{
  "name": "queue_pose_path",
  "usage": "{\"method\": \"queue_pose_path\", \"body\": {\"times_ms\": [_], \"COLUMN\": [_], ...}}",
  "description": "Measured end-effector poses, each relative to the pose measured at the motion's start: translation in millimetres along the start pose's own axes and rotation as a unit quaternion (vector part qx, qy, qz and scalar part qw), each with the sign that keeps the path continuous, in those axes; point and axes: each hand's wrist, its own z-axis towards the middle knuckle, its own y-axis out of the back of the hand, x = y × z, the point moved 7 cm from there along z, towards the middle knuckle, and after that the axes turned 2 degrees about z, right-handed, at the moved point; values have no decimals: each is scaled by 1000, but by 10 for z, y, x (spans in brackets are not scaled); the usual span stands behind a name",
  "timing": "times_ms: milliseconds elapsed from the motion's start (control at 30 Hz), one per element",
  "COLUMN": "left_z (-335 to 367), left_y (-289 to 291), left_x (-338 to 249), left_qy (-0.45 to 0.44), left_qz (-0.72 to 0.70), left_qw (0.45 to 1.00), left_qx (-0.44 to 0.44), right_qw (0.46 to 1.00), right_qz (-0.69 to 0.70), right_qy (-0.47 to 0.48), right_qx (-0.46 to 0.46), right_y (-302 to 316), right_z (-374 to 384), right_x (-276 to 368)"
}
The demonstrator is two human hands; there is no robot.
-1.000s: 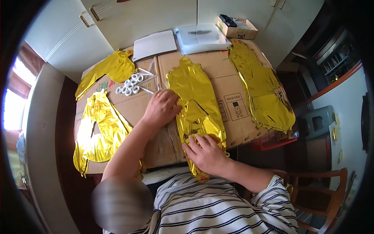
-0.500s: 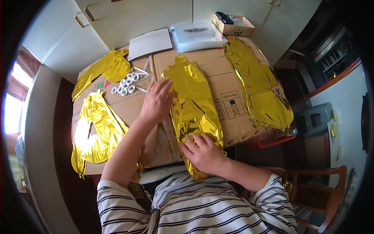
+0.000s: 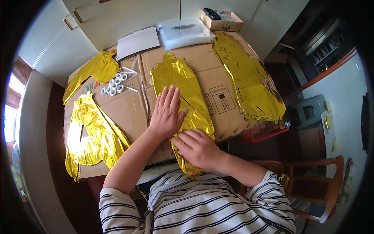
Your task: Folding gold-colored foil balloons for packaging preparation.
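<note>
Bare lanes flank ctr foil (image 3: pixel 175 72)
You've open surface (image 3: pixel 212 74) btwn it & R foil (image 3: pixel 249 78); on its L, your L forearm (image 3: pixel 134 160) & white rings (image 3: pixel 113 86) block part of the way.

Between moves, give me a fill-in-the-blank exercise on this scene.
Compared with the right hand, the left hand is ____ from the shirt.
The middle gold foil lies on brown ____.
The box stands to the ____ of the clear plastic pack.
The shirt is white with dark ____.

Missing words: farther; cardboard; right; stripes.
</note>
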Motion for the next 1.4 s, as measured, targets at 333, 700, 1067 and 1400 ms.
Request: {"method": "queue_pose_path", "body": {"times_ms": [333, 700, 1067, 1400], "left_z": [-1, -10, -3, -18], "left_y": [-12, -18, -17, 115], "left_x": [6, 4, 10, 229], "left_qy": [-2, -6, 5, 63], "left_qz": [12, 27, 38, -341], "left_qw": [1000, 999, 999, 938], "left_qx": [4, 20, 28, 12], "right_qw": [986, 991, 977, 988], "right_qz": [-119, -41, 47, -78], "right_qy": [-69, -121, -210, -88], "right_qx": [95, 48, 4, 103], "right_y": [238, 265, 421, -27], "right_z": [9, -121, 662, 166], "right_x": [-983, -1109, -1533, -1404]}}
